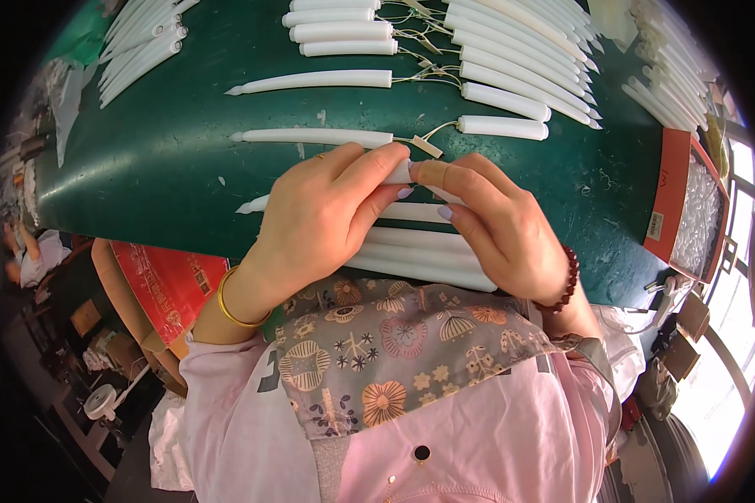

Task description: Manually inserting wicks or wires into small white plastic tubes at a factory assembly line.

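My left hand (331, 205) is closed on a white candle tube (399, 173), thumb and index finger pinching it near its end. Its slim pointed tip (252, 204) seems to come out on the other side of that hand. My right hand (507, 222) meets it from the right, index fingertip against the tube's end and fingers curled over a white piece (445, 194) mostly hidden beneath them. Just beyond my hands lies a white taper candle (319, 136), joined by thin wires and a small tag (427, 147) to a short white tube (503, 127).
Several more wired candle pairs (344, 32) lie in rows across the green table (168, 159). Near my body rest loose white tubes (428, 260). A red box (669, 197) of clear plastic stands right; a red carton (164, 285) is at lower left. Another person (42, 256) sits far left.
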`<state>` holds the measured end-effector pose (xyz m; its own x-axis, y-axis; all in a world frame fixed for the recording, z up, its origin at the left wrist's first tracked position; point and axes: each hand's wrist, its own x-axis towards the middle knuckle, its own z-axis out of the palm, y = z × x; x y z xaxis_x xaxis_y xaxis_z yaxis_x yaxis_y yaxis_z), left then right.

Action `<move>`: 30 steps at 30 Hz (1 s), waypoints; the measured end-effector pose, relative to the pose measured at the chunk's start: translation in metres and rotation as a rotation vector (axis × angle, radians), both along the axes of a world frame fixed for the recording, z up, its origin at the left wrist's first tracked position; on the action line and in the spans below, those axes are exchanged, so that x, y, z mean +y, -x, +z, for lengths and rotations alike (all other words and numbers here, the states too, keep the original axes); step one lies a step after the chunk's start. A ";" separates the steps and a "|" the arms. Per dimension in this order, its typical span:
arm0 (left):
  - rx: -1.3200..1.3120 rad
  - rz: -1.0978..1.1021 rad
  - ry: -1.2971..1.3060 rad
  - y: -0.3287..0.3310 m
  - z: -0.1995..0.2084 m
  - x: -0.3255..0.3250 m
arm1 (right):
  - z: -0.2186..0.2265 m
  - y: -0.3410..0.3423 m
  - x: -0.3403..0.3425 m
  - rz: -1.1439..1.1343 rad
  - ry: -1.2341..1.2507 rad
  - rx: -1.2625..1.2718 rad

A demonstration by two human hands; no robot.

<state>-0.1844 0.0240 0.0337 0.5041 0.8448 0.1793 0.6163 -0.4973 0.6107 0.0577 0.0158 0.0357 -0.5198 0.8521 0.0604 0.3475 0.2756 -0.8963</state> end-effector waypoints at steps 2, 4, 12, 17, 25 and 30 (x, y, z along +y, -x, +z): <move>-0.035 -0.051 0.071 0.000 -0.008 -0.001 | 0.002 -0.006 0.000 0.029 0.056 0.004; -0.025 -0.056 0.039 0.001 -0.013 -0.002 | 0.005 -0.010 0.001 0.092 0.097 -0.190; 0.135 -0.165 -0.122 0.003 -0.009 0.001 | 0.002 -0.005 -0.004 -0.046 0.017 -0.174; -0.022 -0.084 -0.112 0.001 -0.012 -0.003 | 0.007 -0.002 -0.005 -0.033 -0.003 -0.219; 0.014 -0.098 -0.168 0.004 -0.011 -0.009 | 0.004 -0.003 -0.009 0.080 -0.135 -0.333; 0.065 -0.146 -0.252 0.002 0.003 -0.019 | 0.002 -0.008 -0.010 0.167 -0.197 -0.245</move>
<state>-0.1864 0.0051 0.0366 0.6345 0.6955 0.3372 0.5609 -0.7145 0.4182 0.0659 0.0061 0.0374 -0.6701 0.7388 0.0716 0.4815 0.5061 -0.7156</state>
